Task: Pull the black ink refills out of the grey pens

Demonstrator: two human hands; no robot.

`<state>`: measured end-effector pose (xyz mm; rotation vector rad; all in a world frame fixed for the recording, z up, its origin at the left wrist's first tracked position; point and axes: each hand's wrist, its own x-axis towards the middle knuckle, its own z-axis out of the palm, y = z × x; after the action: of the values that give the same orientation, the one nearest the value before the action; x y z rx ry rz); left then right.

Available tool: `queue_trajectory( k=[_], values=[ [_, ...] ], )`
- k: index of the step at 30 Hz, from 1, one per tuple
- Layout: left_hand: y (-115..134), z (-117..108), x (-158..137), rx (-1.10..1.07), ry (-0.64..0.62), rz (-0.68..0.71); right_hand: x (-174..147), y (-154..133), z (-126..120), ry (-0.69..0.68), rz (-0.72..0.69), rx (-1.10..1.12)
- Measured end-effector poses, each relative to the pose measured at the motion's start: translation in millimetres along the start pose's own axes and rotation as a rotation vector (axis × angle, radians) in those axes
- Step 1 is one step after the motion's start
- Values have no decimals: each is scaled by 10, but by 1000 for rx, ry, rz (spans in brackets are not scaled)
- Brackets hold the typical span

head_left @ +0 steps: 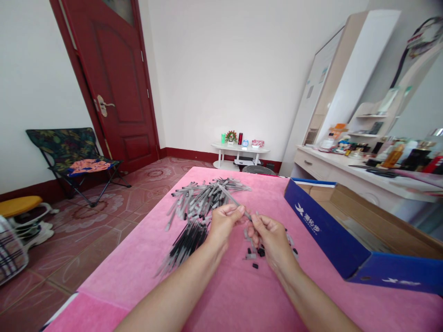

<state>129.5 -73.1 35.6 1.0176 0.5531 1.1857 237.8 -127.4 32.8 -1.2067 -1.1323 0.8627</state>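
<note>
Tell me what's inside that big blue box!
Inside the blue cardboard box, something pale grey lies on the brown bottom, too unclear to name. The box's near walls hide part of the bottom, so I can't see there.

Lighting: bright, even, diffuse; I cannot place its source. Wall (221, 69) beyond the left hand (224, 221): palest area I receive. Shade: soft-edged, deepening the pink cloth (235, 295) nearer me than the right hand (272, 233). Distortion: wide-angle; I see the door (119, 80), far left of the left hand, leaning, and the blue box (325, 226), right of the right hand, stretched edgeward. Sharpness: fine detail soft in the stick heap (209, 196) beyond the left hand.
</note>
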Motion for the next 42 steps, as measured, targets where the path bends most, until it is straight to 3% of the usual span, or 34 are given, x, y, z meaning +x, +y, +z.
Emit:
queue_trajectory(
  k=[5,8,11,16,21,25,31,36,42],
  values=[
    [-9,-4,3,0,39,-44,-38,-13,-39,114,-264,-437],
    [-34,-15,24,16,83,-60,-25,29,-52,197,-372,-567],
    [-65,-42,51,42,73,-16,1,54,-45,173,-296,-420],
    [-90,-79,64,116,39,62,41,49,-54,-64,8,-101],
    [-88,-75,59,120,44,41,61,50,-63,-15,-5,-60],
    [-82,-66,57,113,54,43,57,53,-48,-44,129,14],
    [-88,-93,69,125,44,38,54,40,-66,0,-40,-83],
    [-91,-90,69,128,39,37,37,28,-35,-48,111,20],
    [-94,-84,63,145,44,22,42,61,-33,-10,15,-37]
  ],
)
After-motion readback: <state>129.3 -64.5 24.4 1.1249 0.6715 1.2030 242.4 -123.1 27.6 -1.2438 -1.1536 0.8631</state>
